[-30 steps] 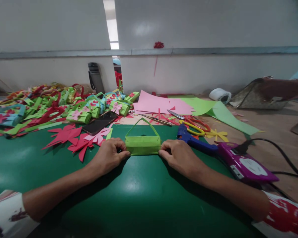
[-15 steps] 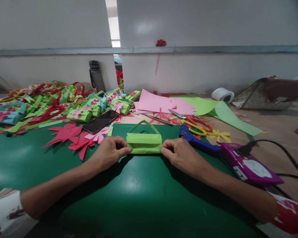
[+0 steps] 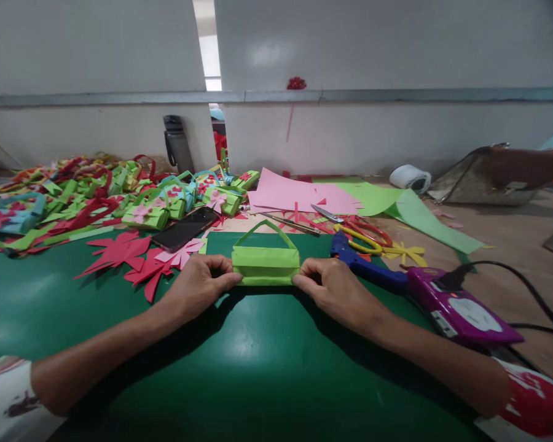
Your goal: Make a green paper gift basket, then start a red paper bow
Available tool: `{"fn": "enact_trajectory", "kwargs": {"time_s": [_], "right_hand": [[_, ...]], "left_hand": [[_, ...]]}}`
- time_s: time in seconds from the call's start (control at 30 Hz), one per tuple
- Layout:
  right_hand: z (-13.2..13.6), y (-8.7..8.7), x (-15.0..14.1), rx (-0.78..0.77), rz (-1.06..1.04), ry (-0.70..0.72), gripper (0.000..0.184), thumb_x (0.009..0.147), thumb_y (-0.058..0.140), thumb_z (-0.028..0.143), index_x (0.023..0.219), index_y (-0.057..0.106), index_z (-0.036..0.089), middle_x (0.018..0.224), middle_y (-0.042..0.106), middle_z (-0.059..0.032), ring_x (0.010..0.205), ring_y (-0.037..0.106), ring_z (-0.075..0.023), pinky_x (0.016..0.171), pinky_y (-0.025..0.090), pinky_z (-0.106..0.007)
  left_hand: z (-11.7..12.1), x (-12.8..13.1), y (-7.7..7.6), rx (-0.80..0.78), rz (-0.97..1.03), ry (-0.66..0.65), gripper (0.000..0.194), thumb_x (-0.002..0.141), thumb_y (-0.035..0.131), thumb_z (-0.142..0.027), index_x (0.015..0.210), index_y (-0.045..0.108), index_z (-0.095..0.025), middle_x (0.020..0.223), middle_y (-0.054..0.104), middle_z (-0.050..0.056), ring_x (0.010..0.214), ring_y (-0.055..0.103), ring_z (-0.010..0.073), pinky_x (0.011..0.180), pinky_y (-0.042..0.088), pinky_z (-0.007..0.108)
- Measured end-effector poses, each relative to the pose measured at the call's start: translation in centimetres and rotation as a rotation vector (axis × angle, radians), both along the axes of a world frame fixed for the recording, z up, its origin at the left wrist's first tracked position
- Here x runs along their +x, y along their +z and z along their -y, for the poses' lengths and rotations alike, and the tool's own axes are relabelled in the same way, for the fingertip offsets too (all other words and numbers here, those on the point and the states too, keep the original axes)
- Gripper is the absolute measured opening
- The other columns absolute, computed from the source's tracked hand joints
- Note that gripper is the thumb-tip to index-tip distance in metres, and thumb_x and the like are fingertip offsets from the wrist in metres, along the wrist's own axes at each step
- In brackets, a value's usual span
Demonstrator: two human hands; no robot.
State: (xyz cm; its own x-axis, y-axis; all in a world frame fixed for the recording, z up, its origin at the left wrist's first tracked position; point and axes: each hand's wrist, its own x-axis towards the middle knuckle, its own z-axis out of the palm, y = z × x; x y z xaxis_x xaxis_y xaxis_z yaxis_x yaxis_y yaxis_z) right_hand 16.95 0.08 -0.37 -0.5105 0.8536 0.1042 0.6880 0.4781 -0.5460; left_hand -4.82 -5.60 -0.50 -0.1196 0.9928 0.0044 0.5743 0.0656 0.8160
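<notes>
A small light-green paper bag (image 3: 266, 263) with a pointed strip handle stands between my hands at the middle of the green table surface (image 3: 258, 356). My left hand (image 3: 208, 279) pinches its lower left corner between thumb and fingers. At the opposite lower corner, my right hand (image 3: 328, 282) grips the paper the same way. The bag's front has a folded flap with a crease across it. Left of the bag lie red paper flowers (image 3: 120, 253) and a pink paper flower (image 3: 182, 252). A blue glue gun (image 3: 366, 267) rests just beyond my right hand.
A phone (image 3: 185, 228) and a heap of finished paper bags (image 3: 150, 212) lie at the left. Pink sheets (image 3: 299, 193), scissors (image 3: 364, 236) and a yellow paper flower (image 3: 405, 252) are behind. A purple power strip (image 3: 461, 307) with cables sits right; a dark bottle (image 3: 179, 144) stands by the wall.
Both hands still hold the green paper bag by its lower corners. The bag's front tilts very slightly; the whole view has shifted a little. Nothing was let go.
</notes>
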Motion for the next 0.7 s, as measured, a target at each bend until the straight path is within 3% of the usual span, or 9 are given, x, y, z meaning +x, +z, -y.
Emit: {"fn": "enact_trajectory", "kwargs": {"time_s": [0.2, 0.33, 0.43, 0.7], "right_hand": [[-0.02, 0.23, 0.12, -0.039, -0.224, -0.095, 0.015, 0.071, 0.063, 0.027, 0.074, 0.050, 0.019, 0.074, 0.058, 0.0007, 0.065, 0.053, -0.0131, 0.060, 0.039, -0.026], [-0.23, 0.04, -0.07, -0.254, -0.510, -0.045, 0.034, 0.068, 0.063, 0.022, 0.097, 0.047, 0.018, 0.083, 0.064, -0.0027, 0.079, 0.061, -0.0167, 0.069, 0.047, -0.029], [-0.34, -0.28, -0.15, -0.379, -0.589, -0.004, 0.048, 0.069, 0.061, 0.020, 0.111, 0.040, 0.018, 0.079, 0.065, -0.0011, 0.073, 0.063, -0.0167, 0.063, 0.048, -0.029], [-0.35, -0.45, -0.14, -0.381, -0.600, 0.004, 0.050, 0.069, 0.059, 0.018, 0.115, 0.039, 0.018, 0.072, 0.061, 0.0021, 0.062, 0.059, -0.0133, 0.058, 0.046, -0.026]], "left_hand": [[0.03, -0.33, 0.15, -0.051, 0.112, 0.042, 0.029, 0.065, 0.063, -0.042, 0.059, 0.055, -0.014, 0.050, 0.044, -0.005, 0.046, 0.035, 0.0079, 0.045, 0.025, 0.021], [0.12, -0.42, 0.06, -0.044, 0.145, 0.024, 0.029, 0.066, 0.062, -0.042, 0.061, 0.055, -0.014, 0.052, 0.048, -0.003, 0.047, 0.037, 0.0079, 0.046, 0.027, 0.020], [0.19, -0.41, -0.05, -0.027, 0.148, 0.013, 0.029, 0.066, 0.063, -0.041, 0.062, 0.055, -0.014, 0.051, 0.048, -0.003, 0.047, 0.037, 0.0078, 0.045, 0.027, 0.020], [0.06, -0.29, -0.16, -0.047, 0.156, -0.001, 0.025, 0.060, 0.068, -0.034, 0.059, 0.054, -0.014, 0.048, 0.047, -0.005, 0.044, 0.036, 0.0063, 0.043, 0.027, 0.019]]}}
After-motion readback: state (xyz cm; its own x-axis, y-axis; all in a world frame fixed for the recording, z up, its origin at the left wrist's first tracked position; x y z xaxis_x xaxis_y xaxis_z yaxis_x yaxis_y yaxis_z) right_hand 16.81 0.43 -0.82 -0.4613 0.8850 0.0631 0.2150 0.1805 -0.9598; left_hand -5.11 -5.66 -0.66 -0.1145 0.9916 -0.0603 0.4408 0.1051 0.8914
